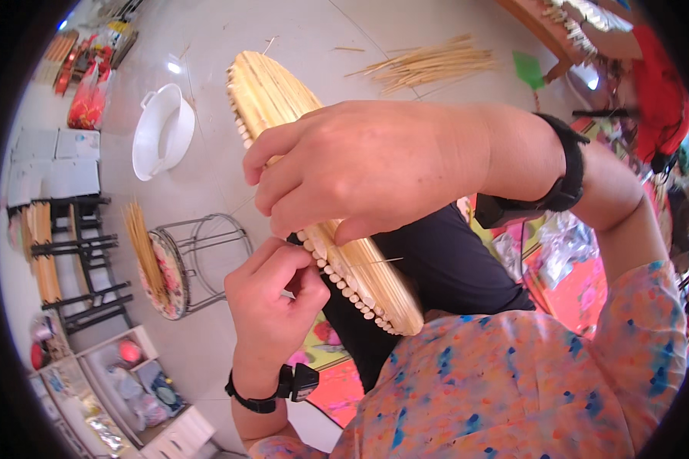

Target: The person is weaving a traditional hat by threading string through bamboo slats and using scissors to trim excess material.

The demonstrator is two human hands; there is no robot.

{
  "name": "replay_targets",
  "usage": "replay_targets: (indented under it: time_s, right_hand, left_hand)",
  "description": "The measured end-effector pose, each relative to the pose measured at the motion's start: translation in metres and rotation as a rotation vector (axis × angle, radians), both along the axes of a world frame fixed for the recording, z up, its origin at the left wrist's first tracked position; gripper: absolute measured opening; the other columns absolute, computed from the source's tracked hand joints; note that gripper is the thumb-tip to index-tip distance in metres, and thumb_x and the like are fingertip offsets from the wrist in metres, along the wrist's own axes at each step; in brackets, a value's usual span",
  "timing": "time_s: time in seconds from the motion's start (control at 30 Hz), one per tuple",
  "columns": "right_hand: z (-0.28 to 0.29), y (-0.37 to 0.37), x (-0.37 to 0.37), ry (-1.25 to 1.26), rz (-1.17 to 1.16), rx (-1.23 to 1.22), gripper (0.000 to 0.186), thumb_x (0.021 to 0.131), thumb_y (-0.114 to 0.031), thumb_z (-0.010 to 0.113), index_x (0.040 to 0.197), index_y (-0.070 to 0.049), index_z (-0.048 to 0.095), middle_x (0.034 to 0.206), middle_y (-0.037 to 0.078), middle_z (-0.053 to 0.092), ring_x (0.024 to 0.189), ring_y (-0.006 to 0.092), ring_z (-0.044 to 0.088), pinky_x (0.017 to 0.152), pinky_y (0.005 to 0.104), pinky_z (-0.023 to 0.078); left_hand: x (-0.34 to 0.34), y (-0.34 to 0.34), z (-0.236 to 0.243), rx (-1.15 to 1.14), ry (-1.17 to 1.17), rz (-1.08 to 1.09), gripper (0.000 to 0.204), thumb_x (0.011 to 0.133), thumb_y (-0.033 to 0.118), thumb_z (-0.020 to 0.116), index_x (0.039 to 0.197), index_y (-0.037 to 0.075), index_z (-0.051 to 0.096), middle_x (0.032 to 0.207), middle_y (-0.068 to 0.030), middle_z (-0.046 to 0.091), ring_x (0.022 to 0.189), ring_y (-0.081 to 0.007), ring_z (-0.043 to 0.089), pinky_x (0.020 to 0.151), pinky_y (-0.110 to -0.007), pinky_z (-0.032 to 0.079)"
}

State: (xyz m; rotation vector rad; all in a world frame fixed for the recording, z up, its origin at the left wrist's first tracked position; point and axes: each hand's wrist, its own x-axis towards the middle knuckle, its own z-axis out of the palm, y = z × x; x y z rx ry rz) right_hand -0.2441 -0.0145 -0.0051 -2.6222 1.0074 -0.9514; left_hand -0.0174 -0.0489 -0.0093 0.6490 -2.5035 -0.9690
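Right hand [371, 164] foremost, half-curled fingers lie across the straw panel [272, 88] above the lap [455, 264] while the left hand's [275, 294] curl nearly closed beside it, either grip impossible to tell, and a slip against the protruding pin [386, 261] could prick skin.

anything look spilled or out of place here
Mildly: loose stalks lie fanned out on the floor, with one short piece apart from them. It looks untidy because another bunch of stalks rests neatly together on the stool.
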Motion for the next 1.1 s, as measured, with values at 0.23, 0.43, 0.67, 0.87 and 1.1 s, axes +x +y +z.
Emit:
replay_targets:
  time_s: [0.23, 0.43, 0.67, 0.87, 1.1]
  right_hand:
    - [-0.017, -0.009, -0.004, -0.101, 0.101, -0.076, 0.028, 0.073, -0.019, 0.077, 0.100, -0.010, 0.075, 0.100, 0.007, 0.069, 0.116, 0.0270, 0.057, 0.086, 0.0412, 0.052]
    - [-0.012, -0.008, -0.005, -0.075, 0.094, 0.039, 0.033, 0.073, -0.021, 0.078, 0.105, -0.016, 0.076, 0.095, 0.008, 0.071, 0.098, 0.0296, 0.065, 0.081, 0.0418, 0.054]
    - [-0.007, -0.007, -0.005, 0.015, 0.085, 0.040, 0.034, 0.072, -0.023, 0.079, 0.104, -0.016, 0.076, 0.092, 0.009, 0.070, 0.090, 0.0311, 0.067, 0.077, 0.0421, 0.054]
    - [-0.008, -0.010, -0.004, -0.049, 0.120, 0.008, 0.032, 0.070, -0.025, 0.080, 0.099, -0.011, 0.075, 0.096, 0.006, 0.066, 0.101, 0.0309, 0.063, 0.079, 0.0416, 0.054]
    - [0.013, 0.008, -0.004, 0.298, 0.057, -0.145, 0.025, 0.070, -0.028, 0.073, 0.085, -0.009, 0.066, 0.087, 0.005, 0.063, 0.106, 0.0276, 0.056, 0.085, 0.0403, 0.051]
  left_hand:
    - [0.010, -0.007, -0.008, -0.101, 0.002, -0.081, 0.012, 0.070, -0.004, 0.065, 0.080, 0.001, 0.061, 0.079, -0.0101, 0.065, 0.055, -0.0169, 0.059, 0.051, -0.028, 0.046]
    - [0.014, -0.012, -0.004, -0.350, -0.065, -0.178, 0.018, 0.064, 0.004, 0.068, 0.081, 0.004, 0.063, 0.078, -0.0092, 0.064, 0.054, -0.0229, 0.057, 0.049, -0.031, 0.045]
    - [0.016, -0.011, -0.004, -0.461, -0.051, -0.204, 0.018, 0.064, 0.006, 0.069, 0.082, 0.004, 0.066, 0.077, -0.0077, 0.062, 0.054, -0.0232, 0.057, 0.048, -0.032, 0.044]
    - [0.027, -0.008, -0.010, -0.342, -0.119, -0.047, 0.026, 0.079, 0.010, 0.068, 0.103, 0.001, 0.067, 0.103, -0.0183, 0.061, 0.081, -0.0324, 0.063, 0.068, -0.037, 0.051]
    - [0.065, 0.028, -0.009, -0.379, -0.111, 0.325, 0.047, 0.087, 0.016, 0.066, 0.132, 0.003, 0.056, 0.144, -0.0231, 0.044, 0.131, -0.0391, 0.046, 0.107, -0.046, 0.038]
